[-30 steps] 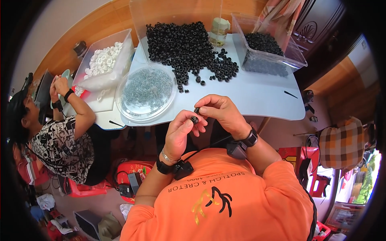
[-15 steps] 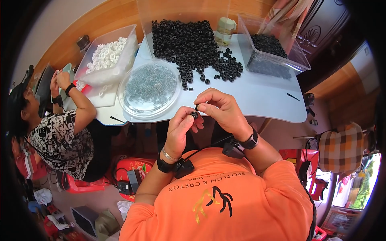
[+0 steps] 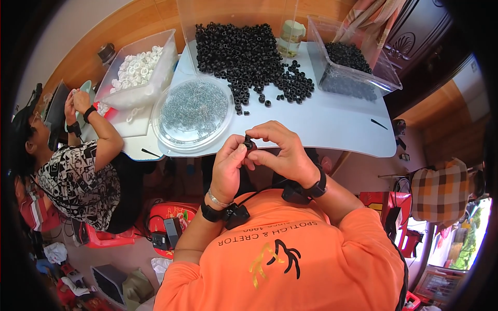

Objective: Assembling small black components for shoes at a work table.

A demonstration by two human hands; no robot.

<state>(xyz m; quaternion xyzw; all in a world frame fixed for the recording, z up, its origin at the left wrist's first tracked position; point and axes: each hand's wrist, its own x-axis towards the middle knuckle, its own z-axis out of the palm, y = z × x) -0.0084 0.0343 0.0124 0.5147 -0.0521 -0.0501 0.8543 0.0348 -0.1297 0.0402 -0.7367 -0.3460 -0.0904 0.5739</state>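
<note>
Just in front of the table's near edge, my left hand [image 3: 227, 165] pinches a small black ring-like part [image 3: 249, 145] between thumb and fingers. From the other side my right hand [image 3: 286, 154] meets it, index fingertip on the top of the part and thumb at its lower side. Whether a second tiny piece is between the fingertips is hidden. Beyond the hands lies a big heap of similar black parts [image 3: 236, 54], some loose ones scattered toward me. A round clear tray [image 3: 158, 136] of fine, shiny small pieces sits left of the heap.
At the right is a clear bin [image 3: 386, 82] holding black parts, with a lidded jar [image 3: 291, 39] beside it. A bin [image 3: 137, 98] of white parts stands at the left, near a co-worker [image 3: 78, 181] with raised hands. A thin black tool [image 3: 378, 124] lies at the table's right.
My right hand has shifted slightly left and down, its fingers now closing around the black part from above and below. My left hand stays almost in place.
</note>
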